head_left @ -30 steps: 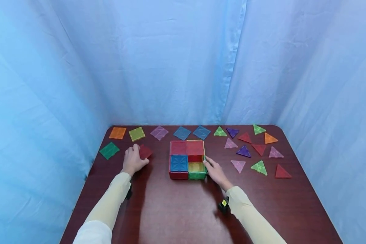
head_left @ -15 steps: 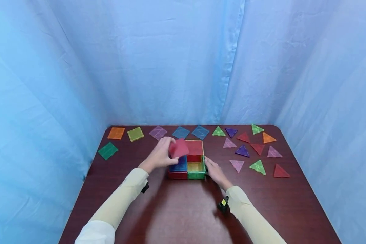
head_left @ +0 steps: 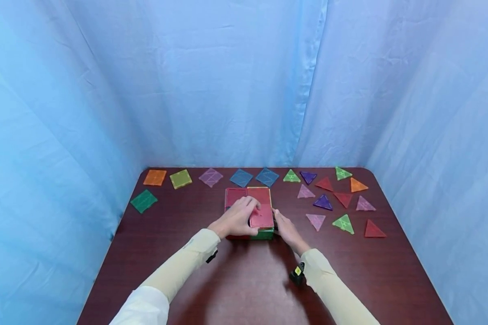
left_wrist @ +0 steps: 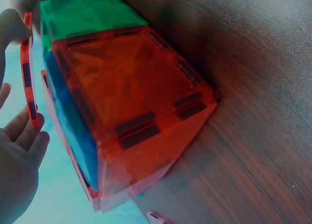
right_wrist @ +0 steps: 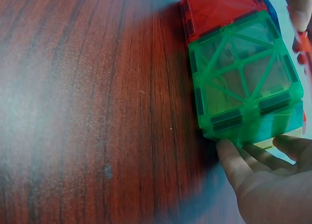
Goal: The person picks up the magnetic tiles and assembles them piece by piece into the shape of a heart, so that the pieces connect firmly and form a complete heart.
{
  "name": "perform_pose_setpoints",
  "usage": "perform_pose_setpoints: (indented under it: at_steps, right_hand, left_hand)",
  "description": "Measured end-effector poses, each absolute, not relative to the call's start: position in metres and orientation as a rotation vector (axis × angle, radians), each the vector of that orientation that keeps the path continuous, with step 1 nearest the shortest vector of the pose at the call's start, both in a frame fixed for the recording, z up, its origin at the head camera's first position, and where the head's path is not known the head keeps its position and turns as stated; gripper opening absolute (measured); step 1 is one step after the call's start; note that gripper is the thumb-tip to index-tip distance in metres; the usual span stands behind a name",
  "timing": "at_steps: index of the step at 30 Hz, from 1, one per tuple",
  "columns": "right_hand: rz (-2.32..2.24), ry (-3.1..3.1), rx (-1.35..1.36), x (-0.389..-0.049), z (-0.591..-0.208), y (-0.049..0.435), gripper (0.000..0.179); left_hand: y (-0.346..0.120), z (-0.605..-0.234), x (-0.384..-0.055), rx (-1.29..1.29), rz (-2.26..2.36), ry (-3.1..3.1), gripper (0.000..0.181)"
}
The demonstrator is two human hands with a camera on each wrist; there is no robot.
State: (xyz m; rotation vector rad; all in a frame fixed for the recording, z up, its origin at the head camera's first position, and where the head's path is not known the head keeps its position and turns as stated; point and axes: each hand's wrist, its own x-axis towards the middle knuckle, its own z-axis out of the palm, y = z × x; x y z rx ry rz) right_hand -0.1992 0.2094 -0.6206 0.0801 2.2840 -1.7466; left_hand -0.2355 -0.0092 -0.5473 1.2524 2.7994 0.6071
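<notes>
My left hand [head_left: 238, 218] pinches a red square magnetic tile [head_left: 263, 218] over the front right cell of a low box of magnetic tiles [head_left: 236, 193]. In the left wrist view that tile [left_wrist: 26, 70] shows edge-on, with a gap between it and the box. The box has a red front wall [left_wrist: 124, 82] on the left and a green one [right_wrist: 243, 70] on the right. A blue tile [left_wrist: 73, 119] tops the front left cell, mostly covered by my left hand in the head view. My right hand [head_left: 288, 230] rests its fingertips against the box's green right side.
Loose square tiles line the table's back and left, among them an orange one [head_left: 155, 177], a green one [head_left: 144, 201] and a purple one [head_left: 211, 177]. Several triangle tiles, such as a red one [head_left: 375, 229], lie on the right. Blue curtains [head_left: 227, 90] surround the table.
My left hand has carried the red square tile from the left of the table, rightward over the box, to its front right cell. My right hand stays at the box's right side.
</notes>
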Motion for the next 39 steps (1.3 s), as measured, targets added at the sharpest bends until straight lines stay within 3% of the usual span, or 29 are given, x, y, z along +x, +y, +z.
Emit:
perform_pose_setpoints:
  at_steps: [6, 28, 33, 39]
  right_hand:
    - [-1.727, 2.301, 0.111, -0.198, -0.620, 0.207, 0.062]
    - [-1.658, 2.375, 0.146, -0.196, -0.618, 0.210, 0.058]
    - [-1.596, 2.421, 0.137, -0.196, -0.618, 0.210, 0.060]
    - [-1.540, 2.559, 0.189, -0.190, -0.613, 0.199, 0.060]
  left_hand:
    - [-0.005, -0.552, -0.234, 1.249, 0.509, 2.805, 0.062]
    - [-0.014, -0.557, -0.230, 1.295, 0.492, 2.852, 0.056]
    - [-0.024, -0.565, -0.231, 0.934, 0.710, 3.026, 0.049]
    - [-0.039, -0.576, -0.233, 0.294, 1.059, 2.948, 0.061]
